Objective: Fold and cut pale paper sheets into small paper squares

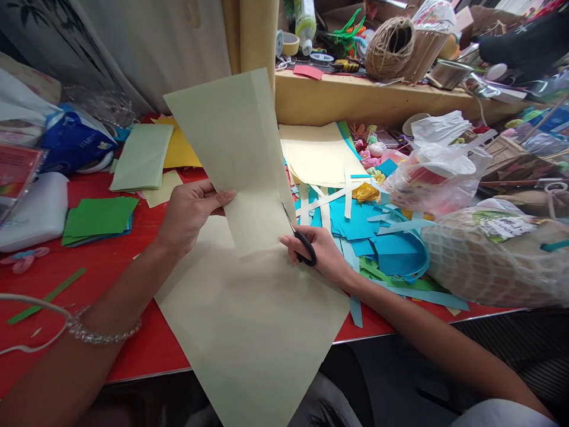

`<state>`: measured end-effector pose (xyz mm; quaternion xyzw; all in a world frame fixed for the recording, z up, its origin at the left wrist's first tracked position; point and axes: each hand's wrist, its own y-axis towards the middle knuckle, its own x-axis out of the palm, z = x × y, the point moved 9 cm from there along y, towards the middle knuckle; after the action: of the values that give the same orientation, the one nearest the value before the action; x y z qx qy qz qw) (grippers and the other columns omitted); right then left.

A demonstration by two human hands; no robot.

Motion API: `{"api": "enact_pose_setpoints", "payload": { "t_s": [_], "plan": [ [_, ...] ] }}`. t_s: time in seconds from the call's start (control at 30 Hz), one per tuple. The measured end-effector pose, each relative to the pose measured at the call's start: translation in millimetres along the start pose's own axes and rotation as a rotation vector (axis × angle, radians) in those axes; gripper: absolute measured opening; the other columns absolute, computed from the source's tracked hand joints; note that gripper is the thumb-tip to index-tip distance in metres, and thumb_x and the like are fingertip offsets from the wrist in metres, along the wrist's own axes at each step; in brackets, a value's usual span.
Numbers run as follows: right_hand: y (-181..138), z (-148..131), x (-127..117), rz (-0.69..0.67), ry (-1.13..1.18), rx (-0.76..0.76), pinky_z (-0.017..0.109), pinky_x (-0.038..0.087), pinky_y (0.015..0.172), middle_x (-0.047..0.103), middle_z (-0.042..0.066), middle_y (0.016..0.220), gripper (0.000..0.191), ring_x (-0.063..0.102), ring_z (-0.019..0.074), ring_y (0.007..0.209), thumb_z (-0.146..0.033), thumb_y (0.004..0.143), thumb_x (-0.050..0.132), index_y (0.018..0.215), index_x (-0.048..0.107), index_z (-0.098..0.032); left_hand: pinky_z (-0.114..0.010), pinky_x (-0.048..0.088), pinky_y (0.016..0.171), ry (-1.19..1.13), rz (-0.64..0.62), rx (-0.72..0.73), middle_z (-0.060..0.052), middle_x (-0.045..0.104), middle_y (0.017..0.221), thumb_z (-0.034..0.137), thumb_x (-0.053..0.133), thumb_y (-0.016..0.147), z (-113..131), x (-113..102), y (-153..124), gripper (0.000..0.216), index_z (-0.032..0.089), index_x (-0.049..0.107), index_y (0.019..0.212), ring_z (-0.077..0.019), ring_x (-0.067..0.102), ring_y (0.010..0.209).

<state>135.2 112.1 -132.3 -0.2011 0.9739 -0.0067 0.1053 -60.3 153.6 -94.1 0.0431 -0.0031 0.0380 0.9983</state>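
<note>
My left hand (191, 210) pinches the left edge of a pale green sheet of paper (231, 142), which it holds raised and tilted above the table. In my right hand (317, 252) is a pair of scissors (306, 248) with black handles, its blades at the sheet's right side. A narrow strip along that right edge looks partly separated from the sheet. Below both hands lies a larger pale green sheet (253, 320), one corner hanging over the table's front edge. Whether the two sheets are joined I cannot tell.
Left on the red table (151, 350) lie green paper pieces (101, 216) and pale green sheets (143, 157). Blue paper scraps (355, 228) and strips are heaped at right, beside a net-wrapped bundle (493, 255). A shelf (355, 95) holds a twine roll (390, 48).
</note>
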Motion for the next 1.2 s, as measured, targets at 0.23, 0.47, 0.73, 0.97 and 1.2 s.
{"api": "enact_pose_setpoints", "payload": {
  "t_s": [0.23,0.47,0.73,0.97,1.2],
  "plan": [
    [-1.6,-3.6,0.4,0.018,0.008,-0.017,0.025,0.033,0.053,0.049,-0.004,0.050,0.043,0.040,0.0091,0.050,-0.054,0.079,0.060,0.060,0.046,-0.019,-0.028,0.055,0.064,0.002,0.006,-0.003,-0.003,0.074,0.087,0.026,0.077,0.067,-0.5,-0.9,-0.1,0.020,0.016,0.073,0.084,-0.0157,0.066,0.075],
    [-0.4,0.2,0.3,-0.002,0.071,0.021,0.024,0.033,0.054,0.051,-0.003,0.052,0.045,0.043,0.0094,0.052,-0.058,0.079,0.057,0.059,0.046,-0.018,-0.028,0.055,0.065,0.031,-0.043,-0.014,-0.004,0.074,0.090,0.029,0.076,0.068,-4.7,6.2,-1.4,0.022,0.018,0.074,0.086,-0.0167,0.066,0.078],
    [-0.6,-2.7,-0.6,0.013,0.056,-0.018,0.025,0.034,0.055,0.051,-0.003,0.052,0.045,0.042,0.0097,0.052,-0.059,0.078,0.057,0.060,0.046,-0.019,-0.033,0.056,0.069,0.057,-0.034,-0.019,-0.005,0.074,0.091,0.031,0.076,0.067,-6.2,7.3,-3.5,0.023,0.018,0.073,0.085,-0.0207,0.067,0.080],
    [0.0,6.7,-2.3,0.034,0.167,0.062,0.023,0.035,0.051,0.041,-0.005,0.053,0.047,0.044,0.0091,0.051,-0.059,0.072,0.064,0.059,0.042,-0.020,-0.035,0.056,0.069,0.096,-0.045,-0.039,-0.005,0.073,0.090,0.036,0.075,0.066,-8.2,10.4,-5.2,0.025,0.018,0.073,0.085,-0.0215,0.067,0.079],
    [0.1,5.7,-3.8,0.046,0.164,0.032,0.022,0.034,0.048,0.041,-0.005,0.054,0.046,0.043,0.0082,0.050,-0.057,0.071,0.066,0.059,0.043,-0.019,-0.032,0.056,0.067,0.081,-0.052,-0.041,-0.004,0.073,0.086,0.034,0.075,0.067,-7.6,11.8,-5.6,0.022,0.019,0.073,0.083,-0.0198,0.067,0.076]
  ]
}}
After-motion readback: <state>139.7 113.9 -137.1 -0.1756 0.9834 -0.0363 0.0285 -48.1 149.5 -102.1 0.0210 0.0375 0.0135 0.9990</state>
